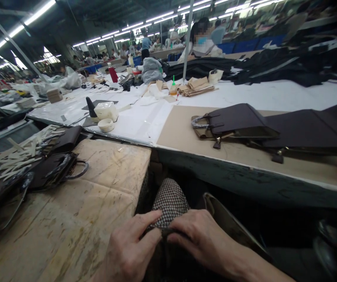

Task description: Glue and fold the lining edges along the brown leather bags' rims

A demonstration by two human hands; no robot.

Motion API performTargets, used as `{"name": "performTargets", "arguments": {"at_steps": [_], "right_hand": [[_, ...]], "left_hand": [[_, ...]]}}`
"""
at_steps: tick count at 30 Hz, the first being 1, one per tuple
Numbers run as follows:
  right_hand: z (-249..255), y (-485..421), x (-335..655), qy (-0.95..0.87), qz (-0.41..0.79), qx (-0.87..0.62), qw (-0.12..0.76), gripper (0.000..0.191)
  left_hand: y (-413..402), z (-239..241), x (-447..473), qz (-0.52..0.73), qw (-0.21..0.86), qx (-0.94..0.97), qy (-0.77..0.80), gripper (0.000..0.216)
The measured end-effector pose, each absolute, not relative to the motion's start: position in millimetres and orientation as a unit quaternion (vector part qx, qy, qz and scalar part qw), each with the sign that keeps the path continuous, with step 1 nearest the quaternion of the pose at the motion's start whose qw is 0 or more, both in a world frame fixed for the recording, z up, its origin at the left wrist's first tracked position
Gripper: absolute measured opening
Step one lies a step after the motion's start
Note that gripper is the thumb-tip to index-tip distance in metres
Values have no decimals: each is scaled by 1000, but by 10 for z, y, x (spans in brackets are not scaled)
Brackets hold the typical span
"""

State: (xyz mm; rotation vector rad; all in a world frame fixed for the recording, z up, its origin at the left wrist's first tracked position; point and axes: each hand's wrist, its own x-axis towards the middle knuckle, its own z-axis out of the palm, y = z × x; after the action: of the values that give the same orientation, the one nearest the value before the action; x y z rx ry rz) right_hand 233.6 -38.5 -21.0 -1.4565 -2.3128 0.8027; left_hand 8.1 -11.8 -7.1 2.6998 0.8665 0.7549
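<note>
My left hand (133,244) and my right hand (199,237) meet low in the head view, over my lap. Both have their fingers curled and pinched on the edge of a dark piece of material (168,250) that lies on a checked fabric (170,201). What the dark piece is I cannot make out; most of it is hidden under my hands. A dark brown handbag (236,121) with a wrapped handle lies on its side on the long table beyond, out of reach of both hands.
A worn wooden bench (98,188) at my left carries dark bags (48,172) and pale strips (18,152). The long table (245,164) holds a tape roll (106,125), a glue bottle (173,88), folded paper and black fabric. Other people work further back.
</note>
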Motion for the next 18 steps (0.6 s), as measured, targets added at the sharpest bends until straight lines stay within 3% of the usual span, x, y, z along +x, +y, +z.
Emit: {"name": "performTargets", "arguments": {"at_steps": [11,18], "right_hand": [[-222,-419,2304,-805,272,-512,131,23],[-230,-401,2320,-799,275,-517,137,25]], "left_hand": [[-75,-61,209,197,110,932,282,19],[-95,71,273,136,345,820,437,10]]}}
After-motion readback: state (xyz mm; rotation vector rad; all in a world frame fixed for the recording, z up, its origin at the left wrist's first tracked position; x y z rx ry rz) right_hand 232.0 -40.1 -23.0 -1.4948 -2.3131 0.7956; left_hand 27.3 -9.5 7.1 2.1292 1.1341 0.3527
